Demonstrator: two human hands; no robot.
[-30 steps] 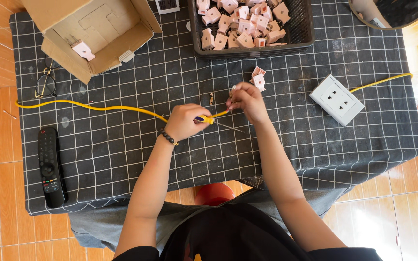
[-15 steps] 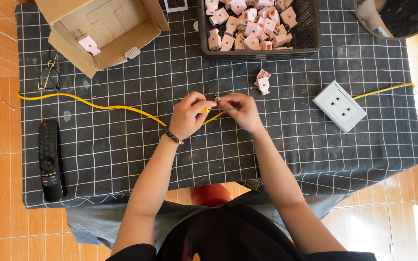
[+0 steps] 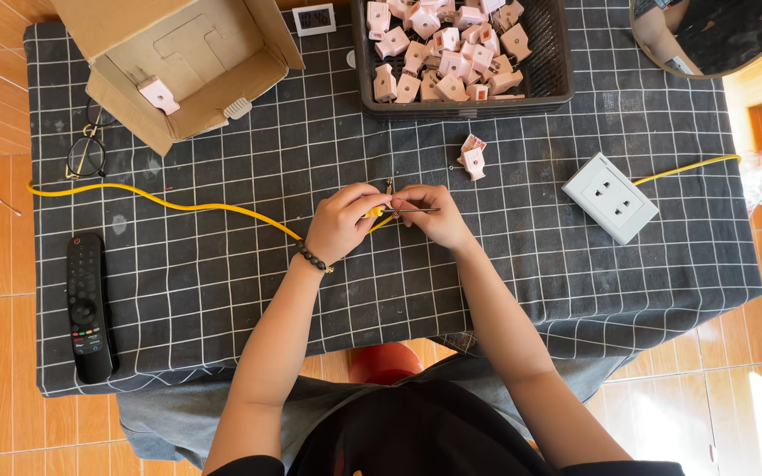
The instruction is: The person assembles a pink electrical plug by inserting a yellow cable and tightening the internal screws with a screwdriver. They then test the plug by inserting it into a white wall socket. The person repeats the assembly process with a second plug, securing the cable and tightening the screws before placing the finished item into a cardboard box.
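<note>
My left hand (image 3: 342, 222) pinches the end of a yellow cable (image 3: 169, 204) that runs off to the left across the dark checked cloth (image 3: 222, 291). My right hand (image 3: 431, 214) is closed on a thin metal tool, likely a small screwdriver (image 3: 418, 210), held level against the cable end. Both hands meet at the middle of the table. Two pinkish-white plug parts (image 3: 471, 156) lie just beyond my right hand. A white wall socket (image 3: 610, 197) with a yellow lead sits to the right.
A black basket (image 3: 460, 101) with several plug parts stands at the back. An open cardboard box (image 3: 178, 66) holding a plug is at back left, glasses (image 3: 85, 154) beside it. A black remote (image 3: 88, 304) lies at left. A small clock (image 3: 315, 18) sits at the back edge.
My right hand has come down from near the plug parts to meet the left hand at the cable end. Both hands now sit close together.
</note>
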